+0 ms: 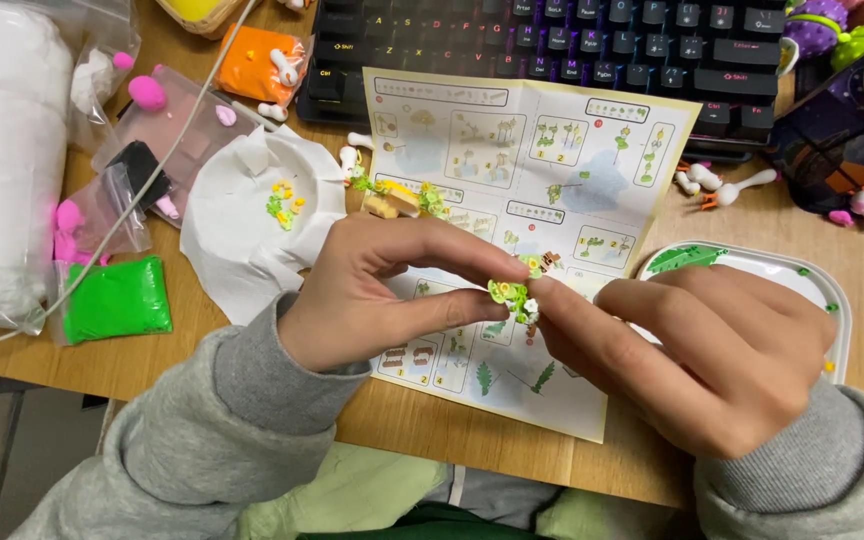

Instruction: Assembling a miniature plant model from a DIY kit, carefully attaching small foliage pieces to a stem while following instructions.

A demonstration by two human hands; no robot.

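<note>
My left hand (382, 290) and my right hand (692, 345) meet over a folded picture instruction sheet (542, 160) on the wooden desk. Between their fingertips they pinch a tiny green plant-like piece (512, 297) with yellow and white flower bits and a small brown part. Thumb and forefinger of each hand close on it from either side. A small assembled bit with green leaves and yellow blooms (397, 197) lies on the sheet's left edge, just above my left hand.
A white paper dish (242, 225) holds small yellow-green pieces. Bags of green (117, 298), pink and orange (260, 62) parts lie left. A black keyboard (552, 40) sits behind. A white tray (812, 290) is at right, white pegs (732, 185) nearby.
</note>
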